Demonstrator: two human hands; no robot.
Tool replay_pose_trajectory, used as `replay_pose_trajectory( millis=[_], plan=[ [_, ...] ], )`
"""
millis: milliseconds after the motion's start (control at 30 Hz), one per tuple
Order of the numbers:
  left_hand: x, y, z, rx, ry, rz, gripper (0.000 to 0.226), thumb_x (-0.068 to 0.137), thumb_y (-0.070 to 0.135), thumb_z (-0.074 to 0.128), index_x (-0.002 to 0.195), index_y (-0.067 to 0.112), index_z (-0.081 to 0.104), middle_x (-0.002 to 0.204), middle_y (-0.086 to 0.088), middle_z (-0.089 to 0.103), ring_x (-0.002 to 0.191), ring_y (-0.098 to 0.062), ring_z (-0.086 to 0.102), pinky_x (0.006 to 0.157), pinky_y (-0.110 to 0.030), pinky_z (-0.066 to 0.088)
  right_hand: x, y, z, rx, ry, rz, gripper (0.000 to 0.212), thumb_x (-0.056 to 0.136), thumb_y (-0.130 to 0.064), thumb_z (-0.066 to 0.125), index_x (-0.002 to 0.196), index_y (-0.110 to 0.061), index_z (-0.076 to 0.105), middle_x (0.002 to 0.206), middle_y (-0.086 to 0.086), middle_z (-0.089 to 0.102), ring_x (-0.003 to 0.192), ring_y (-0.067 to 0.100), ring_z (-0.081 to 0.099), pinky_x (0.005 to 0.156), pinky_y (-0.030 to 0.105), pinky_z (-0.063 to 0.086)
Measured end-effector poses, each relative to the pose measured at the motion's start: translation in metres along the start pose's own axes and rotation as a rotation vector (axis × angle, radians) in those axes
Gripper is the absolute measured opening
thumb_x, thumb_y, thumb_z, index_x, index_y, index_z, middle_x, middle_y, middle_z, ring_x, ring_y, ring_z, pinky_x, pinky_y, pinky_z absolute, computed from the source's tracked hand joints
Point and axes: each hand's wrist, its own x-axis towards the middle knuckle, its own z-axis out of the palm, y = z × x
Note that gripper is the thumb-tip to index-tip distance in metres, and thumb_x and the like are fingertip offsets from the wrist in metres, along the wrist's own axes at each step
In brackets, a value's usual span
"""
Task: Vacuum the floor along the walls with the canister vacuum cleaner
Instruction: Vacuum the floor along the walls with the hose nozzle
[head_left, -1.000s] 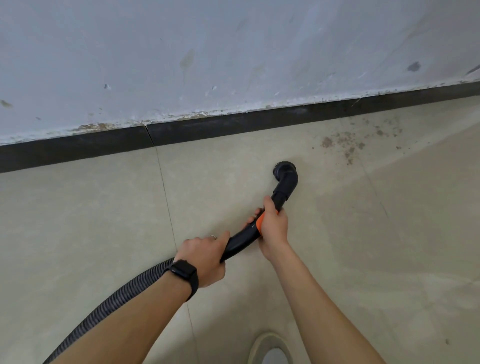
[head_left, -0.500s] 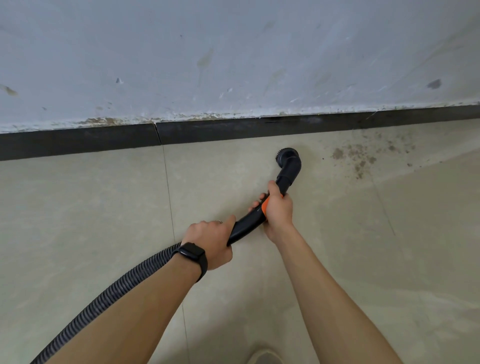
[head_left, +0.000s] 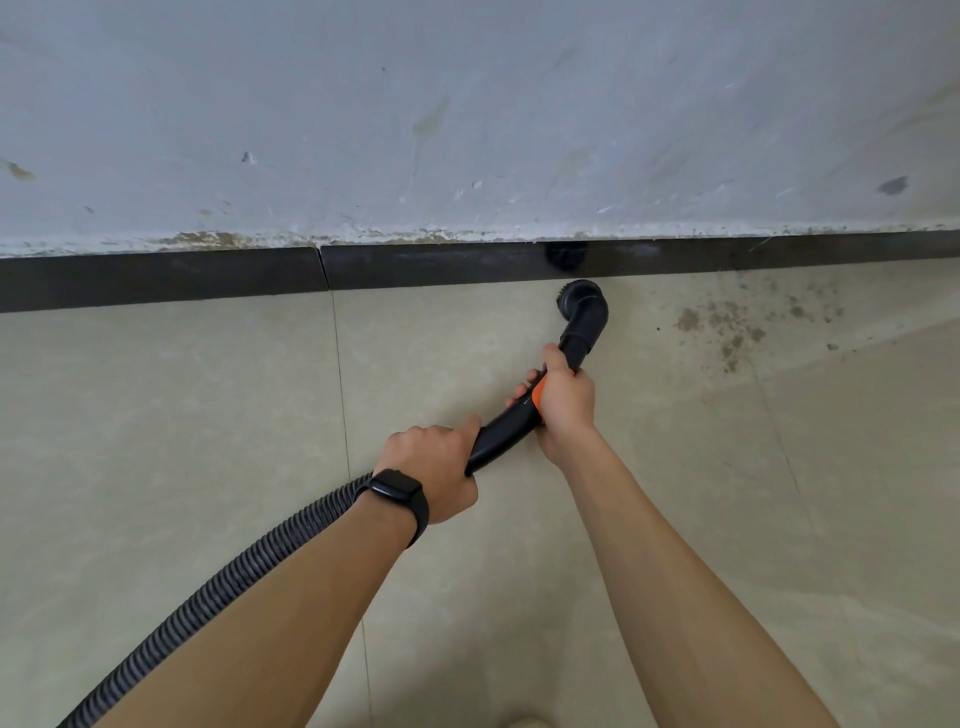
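A black vacuum handle tube (head_left: 506, 434) with an orange band runs between both my hands. My left hand (head_left: 434, 467), with a black watch on the wrist, grips its rear end where the ribbed grey hose (head_left: 218, 587) joins. My right hand (head_left: 563, 402) grips the front end at the orange band. The black angled brush nozzle (head_left: 584, 306) points at the floor right by the dark baseboard (head_left: 156, 278), which mirrors it. The canister is out of view.
A scuffed white wall (head_left: 467, 114) rises above the baseboard. A patch of brown dirt (head_left: 737, 327) lies on the beige floor tiles (head_left: 156, 426) to the right of the nozzle. A shoe tip (head_left: 524, 722) shows at the bottom edge.
Both hands have pushed the nozzle forward across the floor, from mid-tile up to the baseboard. The grip on the handle is unchanged.
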Motion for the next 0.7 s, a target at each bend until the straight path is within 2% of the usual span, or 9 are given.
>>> replay_pose_trajectory(
  millis=[100,433,567,700],
  plan=[
    [0.001,-0.004,-0.002,-0.01,0.012,-0.019,0.026,0.082,0.025,0.051,0.105,0.025,0.041,0.068,0.005,0.049,0.064,-0.025,0.055,0.06,-0.031,0.048,0.002,-0.002,0.008,-0.018,-0.009,-0.001,0.019,0.103,-0.027,0.058,0.107,-0.01,0.049,0.068,0.002,0.051,0.043,0.015,0.051,0.049,0.031,0.051],
    [-0.018,-0.041,-0.012,-0.003,0.001,-0.049,0.022,0.083,0.029,0.052,0.1,0.03,0.039,0.069,0.006,0.055,0.062,-0.02,0.057,0.061,-0.03,0.051,-0.007,0.015,0.042,-0.02,-0.043,0.026,0.024,0.102,-0.028,0.058,0.113,-0.008,0.05,0.07,0.003,0.053,0.044,0.016,0.054,0.055,0.035,0.054],
    [-0.033,-0.057,-0.019,0.032,-0.074,-0.043,0.021,0.083,0.03,0.051,0.097,0.035,0.036,0.069,0.007,0.056,0.061,-0.015,0.055,0.057,-0.027,0.045,-0.023,0.031,0.045,0.044,-0.049,0.062,0.032,0.103,-0.03,0.059,0.123,-0.008,0.049,0.077,0.005,0.055,0.049,0.018,0.059,0.063,0.038,0.058],
    [-0.042,-0.049,-0.025,0.114,-0.182,0.051,0.022,0.081,0.03,0.049,0.097,0.037,0.036,0.074,0.008,0.059,0.066,-0.016,0.058,0.059,-0.028,0.045,-0.045,0.05,0.016,0.216,0.021,0.096,0.027,0.103,-0.026,0.06,0.119,-0.008,0.047,0.078,0.007,0.052,0.05,0.018,0.058,0.063,0.04,0.058]
  ],
)
